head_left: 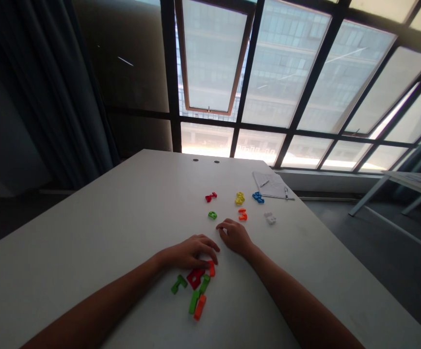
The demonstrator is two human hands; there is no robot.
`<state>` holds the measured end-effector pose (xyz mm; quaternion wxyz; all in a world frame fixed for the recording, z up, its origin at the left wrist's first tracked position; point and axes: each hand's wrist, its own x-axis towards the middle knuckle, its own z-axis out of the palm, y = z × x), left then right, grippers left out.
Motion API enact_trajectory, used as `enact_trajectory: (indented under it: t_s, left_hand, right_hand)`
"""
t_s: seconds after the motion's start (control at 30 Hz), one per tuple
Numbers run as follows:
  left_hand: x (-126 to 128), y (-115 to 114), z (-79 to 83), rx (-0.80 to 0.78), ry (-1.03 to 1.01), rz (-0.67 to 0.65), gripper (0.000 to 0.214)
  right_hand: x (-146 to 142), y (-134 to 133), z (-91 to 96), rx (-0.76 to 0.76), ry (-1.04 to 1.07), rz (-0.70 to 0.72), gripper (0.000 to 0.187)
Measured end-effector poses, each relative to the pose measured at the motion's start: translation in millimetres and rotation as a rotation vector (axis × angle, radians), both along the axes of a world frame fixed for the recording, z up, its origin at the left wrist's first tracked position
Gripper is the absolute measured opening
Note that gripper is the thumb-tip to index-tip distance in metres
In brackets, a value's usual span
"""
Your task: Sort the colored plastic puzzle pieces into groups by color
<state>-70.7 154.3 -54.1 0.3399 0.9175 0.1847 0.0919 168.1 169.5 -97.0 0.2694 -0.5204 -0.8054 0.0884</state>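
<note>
My left hand (192,252) reaches over the near pile with its fingers apart. Its thumb is beside an orange plastic piece (212,269); whether they touch I cannot tell. Just below the hand lies a red piece (195,278), along with green pieces (193,301) and another orange piece (200,308). A separate green piece (179,284) sits to the left. My right hand (235,236) rests low over the table, fingers bent with a gap to the thumb, and nothing shows in it. Near it are a small green group (212,215) and an orange group (243,214).
Farther out on the white table (123,208) lie red pieces (211,197), yellow pieces (239,198), blue pieces (258,197) and white pieces (269,218). Paper sheets (278,186) with pens are by the right edge. Another table (414,179) stands at the right.
</note>
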Motion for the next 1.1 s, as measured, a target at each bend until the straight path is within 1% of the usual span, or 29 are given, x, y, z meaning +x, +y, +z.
enact_trajectory:
  t_s: [0.07, 0.1, 0.2, 0.27, 0.37, 0.47, 0.53, 0.6, 0.7, 0.77, 0.97, 1.03, 1.1]
  left_hand:
    - [1, 2, -7.5, -0.014, -0.068, 0.041, 0.025]
    - [1, 2, -11.7, -0.021, -0.1, 0.088, 0.026]
    - [2, 5, -22.5, -0.033, -0.184, 0.314, 0.028]
    - [2, 7, -26.4, -0.012, -0.245, 0.471, 0.027]
    - [2, 7, -28.9, 0.052, -0.303, 0.643, 0.026]
    - [2, 8, -30.8, 0.089, -0.331, 0.734, 0.027]
    - [2, 8, -32.0, 0.073, -0.344, 0.755, 0.029]
    - [2, 9, -32.9, 0.038, -0.35, 0.755, 0.03]
    - [1, 10, -33.2, -0.01, -0.353, 0.725, 0.032]
    - [1, 11, -33.3, -0.038, -0.357, 0.696, 0.032]
    - [0, 10, -34.9, -0.14, -0.37, 0.628, 0.037]
    - [0, 9, -35.1, -0.17, -0.356, 0.598, 0.042]
    - [0, 9, -34.6, -0.167, -0.331, 0.586, 0.046]
  right_hand:
    - [0, -1, 0.5, -0.001, 0.006, 0.0, 0.021]
    - [0, -1, 0.6, -0.002, 0.007, 0.0, 0.021]
    - [0, 0, 0.0, -0.006, 0.009, 0.0, 0.02]
    - [1, 1, -1.0, -0.002, 0.027, 0.011, 0.019]
    - [3, 0, -1.7, 0.02, 0.126, 0.088, 0.02]
    - [3, -5, 0.6, 0.047, 0.245, 0.209, 0.025]
    - [1, -11, 3.3, 0.063, 0.277, 0.26, 0.028]
    - [-3, -16, 5.4, 0.086, 0.277, 0.282, 0.027]
    - [-8, -18, 5.7, 0.151, 0.262, 0.288, 0.015]
    - [-10, -18, 4.5, 0.173, 0.26, 0.291, 0.014]
    - [-5, -13, 4.9, 0.095, 0.285, 0.33, 0.014]
    - [3, -8, 8.2, 0.048, 0.255, 0.329, 0.013]
    - [16, -2, 12.8, 0.011, 0.211, 0.301, 0.012]
